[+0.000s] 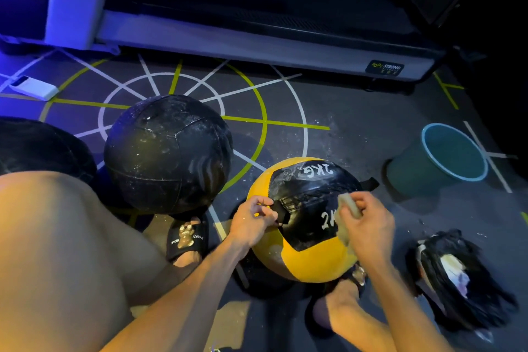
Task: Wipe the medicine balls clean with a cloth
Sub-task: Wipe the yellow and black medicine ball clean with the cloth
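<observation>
Nearest item: our bare knee [54, 251] fills the lower left; we crouch over the work.
Work item: we wipe the round yellow-and-black medicine ball marked 2KG [303, 220], which sits on the floor between our feet.
Left hand [251, 223]: fingers curl round the black webbing strap [281, 211] on the near side of the ball, clamped on it to steady the ball.
Right hand [368, 226]: fingers curl over the pale folded cloth [347, 208] and press it against the black panel.
Risk, rolling: we judge that a hard stroke can roll the ball; the strap grip is the only restraint we see.
Risk, residue: white specks cover the large round black medicine ball [168, 154] just beside the first; a soiled cloth may spread them, not lift them.
Risk, slipping: if the cloth is wet, the floor under our black slide sandal [187, 237] may turn slick.
Risk, bucket: the teal plastic bucket [440, 160] stands to the right, near enough for an elbow to tip; its contents are not visible.
Surface: dark grey gym flooring [357, 111] with white and yellow-green painted lines, flecked with white debris near the balls.
Room: dim, with blue light at the left; a grey treadmill deck [257, 46] runs along the far side, a white rectangular device [34, 88] lies at far left, and a crumpled black bag [463, 280] lies at right.
</observation>
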A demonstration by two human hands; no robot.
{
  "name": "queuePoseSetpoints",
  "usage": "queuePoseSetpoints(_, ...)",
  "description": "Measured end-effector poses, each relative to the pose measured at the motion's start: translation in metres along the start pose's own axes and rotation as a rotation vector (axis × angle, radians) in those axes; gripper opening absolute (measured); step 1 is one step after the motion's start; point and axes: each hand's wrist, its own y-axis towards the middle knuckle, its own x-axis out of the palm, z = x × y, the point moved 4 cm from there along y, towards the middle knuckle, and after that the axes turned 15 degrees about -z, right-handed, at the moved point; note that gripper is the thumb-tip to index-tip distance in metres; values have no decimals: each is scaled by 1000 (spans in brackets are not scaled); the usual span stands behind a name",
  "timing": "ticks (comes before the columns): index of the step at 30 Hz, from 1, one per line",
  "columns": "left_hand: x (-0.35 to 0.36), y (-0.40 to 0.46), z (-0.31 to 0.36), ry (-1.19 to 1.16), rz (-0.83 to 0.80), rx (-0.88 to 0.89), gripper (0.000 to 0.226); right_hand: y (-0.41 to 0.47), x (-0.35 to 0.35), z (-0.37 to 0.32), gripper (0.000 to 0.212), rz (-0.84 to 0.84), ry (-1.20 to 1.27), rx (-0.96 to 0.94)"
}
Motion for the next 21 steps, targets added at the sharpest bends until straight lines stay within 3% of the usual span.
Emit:
queuePoseSetpoints(3,3,-3,-6,-32,44,16,13,3,1,-11,24,58,18,-79)
queuePoseSetpoints(8,4,-4,-6,-91,57,53,16,-8,83,-52,25,-272,-179,-374)
queuePoseSetpoints(14,-5,-3,-26,-122,160,65,15,-14,93,-48,20,-309,-462,-674)
queuePoseSetpoints(18,-3,3,-26,-148,143,66,12,-1,94,-45,20,-278,-461,-589)
queuePoseSetpoints(21,-2,4,-29,-153,153,55,18,-17,106,-55,19,-327,-520,-701)
